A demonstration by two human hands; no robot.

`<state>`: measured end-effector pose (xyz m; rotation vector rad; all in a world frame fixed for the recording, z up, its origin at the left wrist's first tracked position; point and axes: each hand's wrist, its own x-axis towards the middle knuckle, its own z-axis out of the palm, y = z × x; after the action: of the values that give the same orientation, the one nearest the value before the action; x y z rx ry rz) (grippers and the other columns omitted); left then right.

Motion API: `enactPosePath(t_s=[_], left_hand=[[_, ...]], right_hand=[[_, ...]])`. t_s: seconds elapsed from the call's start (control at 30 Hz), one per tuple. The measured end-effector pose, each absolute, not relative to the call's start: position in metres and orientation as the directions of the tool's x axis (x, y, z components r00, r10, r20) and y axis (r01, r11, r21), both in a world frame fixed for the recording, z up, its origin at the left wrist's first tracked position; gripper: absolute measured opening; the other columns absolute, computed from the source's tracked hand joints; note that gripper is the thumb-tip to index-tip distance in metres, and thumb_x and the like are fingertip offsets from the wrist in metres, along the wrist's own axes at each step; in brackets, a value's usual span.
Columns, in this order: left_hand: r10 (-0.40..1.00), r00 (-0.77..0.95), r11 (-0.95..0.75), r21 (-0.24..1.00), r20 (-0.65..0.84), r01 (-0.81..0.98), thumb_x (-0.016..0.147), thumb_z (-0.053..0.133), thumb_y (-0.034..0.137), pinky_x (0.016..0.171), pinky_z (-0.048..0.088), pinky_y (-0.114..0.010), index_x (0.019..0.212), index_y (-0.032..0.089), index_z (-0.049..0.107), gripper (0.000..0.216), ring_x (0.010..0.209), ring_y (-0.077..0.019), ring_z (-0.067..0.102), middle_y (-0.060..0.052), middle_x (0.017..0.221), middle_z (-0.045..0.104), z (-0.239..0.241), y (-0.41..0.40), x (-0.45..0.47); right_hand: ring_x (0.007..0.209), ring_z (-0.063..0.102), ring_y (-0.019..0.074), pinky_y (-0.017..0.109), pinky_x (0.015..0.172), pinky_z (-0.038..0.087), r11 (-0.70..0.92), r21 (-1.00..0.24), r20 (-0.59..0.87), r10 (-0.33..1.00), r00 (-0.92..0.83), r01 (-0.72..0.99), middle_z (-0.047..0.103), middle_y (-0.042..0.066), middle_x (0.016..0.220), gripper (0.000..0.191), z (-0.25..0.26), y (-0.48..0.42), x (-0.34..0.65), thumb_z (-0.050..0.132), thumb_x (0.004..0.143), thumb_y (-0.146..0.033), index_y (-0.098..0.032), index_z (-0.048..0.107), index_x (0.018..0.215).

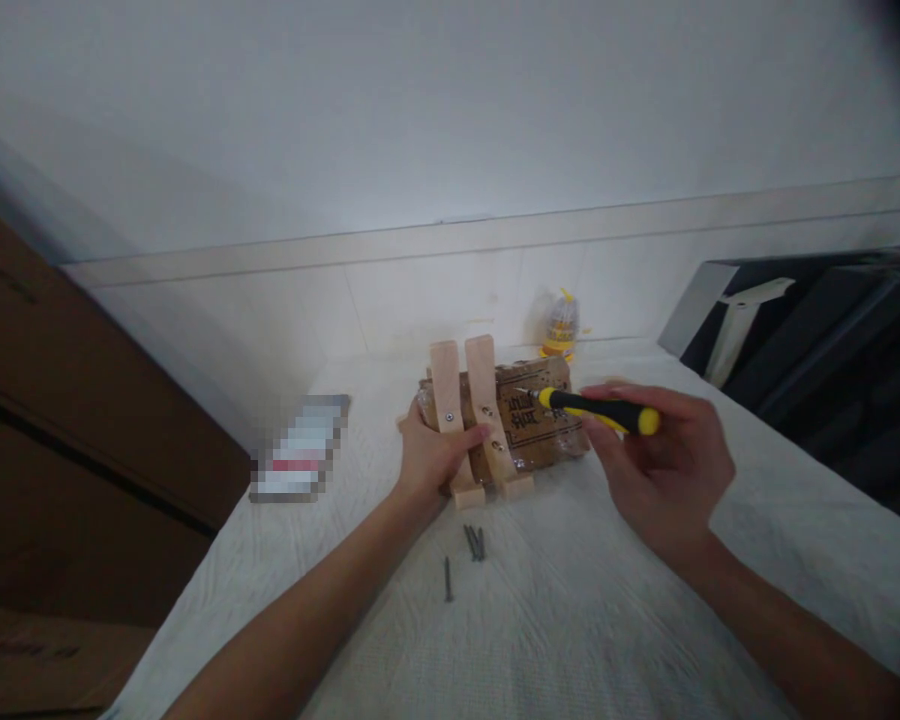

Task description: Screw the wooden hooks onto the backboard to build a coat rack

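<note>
1. Nearest the camera, a white, textured cloth covers the counter (570,620), and both bare forearms reach in over it from the bottom edge.
2. Just ahead of the forearms lie loose dark screws (475,542): a small bunch together and a single one a little nearer and to the left.
3. Beyond the screws, the left hand (431,455) is closed around the lower part of two wooden slats (487,400). Its thumb lies across the front of them. The slats stand side by side, leaning away, each with a small block at its foot.
4. The right hand (664,470) has its fingers curled on the handle of a black and yellow screwdriver (600,408). The screwdriver is held nearly level, with its tip pointing left, close to the right slat.
5. Behind the slats and touching them lies a brown wrapped package (536,425) with dark print.
6. Farther back a yellow object in clear wrap (559,325) sits near the pale wall.
7. A cardboard box (60,400) is on the left and dark furniture (832,360) on the right.
</note>
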<state>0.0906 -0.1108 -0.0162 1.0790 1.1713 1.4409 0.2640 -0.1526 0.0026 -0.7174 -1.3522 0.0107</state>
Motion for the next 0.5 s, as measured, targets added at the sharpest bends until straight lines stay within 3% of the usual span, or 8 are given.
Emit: enactPosePath(t_s=[0.13, 0.3, 0.4, 0.5], left_hand=[[0.991, -0.136, -0.025, 0.987, 0.003, -0.161, 0.043, 0.083, 0.018, 0.076, 0.056, -0.042, 0.096, 0.017, 0.056, 0.060, 0.081, -0.0213, 0.067, -0.008, 0.095, 0.069, -0.011, -0.115, 0.092], [0.979, -0.195, -0.084, 0.983, 0.051, -0.162, 0.046, 0.081, 0.019, 0.072, 0.057, -0.038, 0.089, 0.015, 0.060, 0.049, 0.074, -0.0200, 0.067, -0.007, 0.089, 0.070, -0.010, -0.121, 0.099], [0.968, -0.202, -0.171, 0.979, 0.147, -0.107, 0.046, 0.083, 0.022, 0.073, 0.057, -0.038, 0.090, 0.016, 0.060, 0.049, 0.078, -0.0215, 0.068, -0.007, 0.090, 0.071, -0.015, -0.122, 0.100], [0.957, -0.201, -0.221, 0.975, 0.210, -0.034, 0.048, 0.084, 0.027, 0.072, 0.057, -0.038, 0.089, 0.017, 0.061, 0.048, 0.079, -0.0228, 0.068, -0.007, 0.091, 0.071, -0.020, -0.124, 0.100]], right_hand=[[0.086, 0.066, 0.0200, 0.039, 0.077, 0.055, 0.757, -0.413, 0.908, 0.389, 0.159, 0.507, 0.069, 0.003, 0.089, 0.031, -0.014, -0.156, 0.270, 0.063, 0.076, -0.012, -0.027, 0.058, 0.102], [0.085, 0.068, 0.0189, 0.035, 0.071, 0.058, 0.795, -0.239, 0.924, 0.362, -0.121, 0.557, 0.071, 0.005, 0.093, 0.030, -0.011, -0.164, 0.264, 0.058, 0.077, -0.007, -0.027, 0.058, 0.100], [0.086, 0.069, 0.0193, 0.036, 0.071, 0.058, 0.772, -0.292, 0.914, 0.400, -0.074, 0.565, 0.071, 0.004, 0.096, 0.029, -0.008, -0.170, 0.258, 0.056, 0.079, -0.005, -0.028, 0.060, 0.096], [0.088, 0.068, 0.0203, 0.038, 0.074, 0.058, 0.774, -0.383, 0.905, 0.424, 0.037, 0.503, 0.071, 0.003, 0.099, 0.039, -0.005, -0.177, 0.258, 0.061, 0.076, -0.004, -0.031, 0.061, 0.104]])
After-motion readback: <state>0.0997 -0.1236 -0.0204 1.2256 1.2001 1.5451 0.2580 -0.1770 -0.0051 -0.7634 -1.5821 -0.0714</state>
